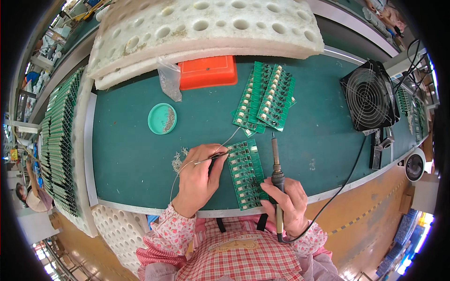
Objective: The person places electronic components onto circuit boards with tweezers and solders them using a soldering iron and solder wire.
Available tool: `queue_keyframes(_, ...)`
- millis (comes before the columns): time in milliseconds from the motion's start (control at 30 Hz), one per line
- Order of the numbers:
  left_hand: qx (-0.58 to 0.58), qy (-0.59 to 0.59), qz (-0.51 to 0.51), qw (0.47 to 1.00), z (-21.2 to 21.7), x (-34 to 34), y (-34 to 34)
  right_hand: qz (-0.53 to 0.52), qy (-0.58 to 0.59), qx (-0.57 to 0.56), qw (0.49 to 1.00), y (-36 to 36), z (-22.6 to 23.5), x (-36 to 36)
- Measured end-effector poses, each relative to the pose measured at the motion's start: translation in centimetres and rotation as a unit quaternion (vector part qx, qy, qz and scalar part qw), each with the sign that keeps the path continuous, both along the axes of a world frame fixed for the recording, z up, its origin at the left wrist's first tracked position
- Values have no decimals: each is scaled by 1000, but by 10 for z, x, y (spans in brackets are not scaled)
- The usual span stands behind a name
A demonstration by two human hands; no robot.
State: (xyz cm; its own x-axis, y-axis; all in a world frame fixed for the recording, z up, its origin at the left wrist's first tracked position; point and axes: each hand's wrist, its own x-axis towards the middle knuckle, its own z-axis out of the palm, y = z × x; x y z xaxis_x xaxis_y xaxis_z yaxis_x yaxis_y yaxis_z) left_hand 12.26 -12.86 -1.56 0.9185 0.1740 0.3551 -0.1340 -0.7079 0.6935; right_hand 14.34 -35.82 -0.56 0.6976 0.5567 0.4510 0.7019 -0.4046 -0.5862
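Note:
A green circuit board panel (pixel 245 175) with rows of small white and black parts lies before me at the table's front edge. At its upper left corner, my left hand (pixel 197 175) is closed on dark tweezers (pixel 215 155); a thin wire (pixel 232 136), which looks like solder, also runs through these fingers. My right hand (pixel 291 203) grips a soldering iron (pixel 278 178), its tip pointing away from me, just right of the panel. Fingers of that hand touch the panel's lower right edge. Tiny loose metal parts (pixel 177 161) are scattered beside my left hand.
Stacked circuit boards (pixel 267 96) lie beyond the panel. A round turquoise dish (pixel 162 118) of tiny parts, a clear bag (pixel 169 79) and a red tray (pixel 208 72) are farther left. White foam (pixel 201 40) borders the back; a black fan (pixel 370 96) stands right, near the iron's cord (pixel 344 180).

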Motion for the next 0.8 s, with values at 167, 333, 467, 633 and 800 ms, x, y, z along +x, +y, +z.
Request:
queue_keyframes(167,-2,-2,2,1000,1,-1,0,-13,-3,12,1000,-9,-2,-1)
queue_keyframes(333,-5,2,3,1000,2,-1,0,-44,34,117,992,-2,-2,4)
queue_keyframes(467,-1,-1,5,1000,2,0,0,-73,53,166,982,3,-3,11)
queue_keyframes(633,-2,-1,4,1000,2,0,0,-72,103,206,970,9,-5,11)
queue_keyframes(800,2,2,7,1000,4,0,0,-43,223,328,917,16,-8,11)
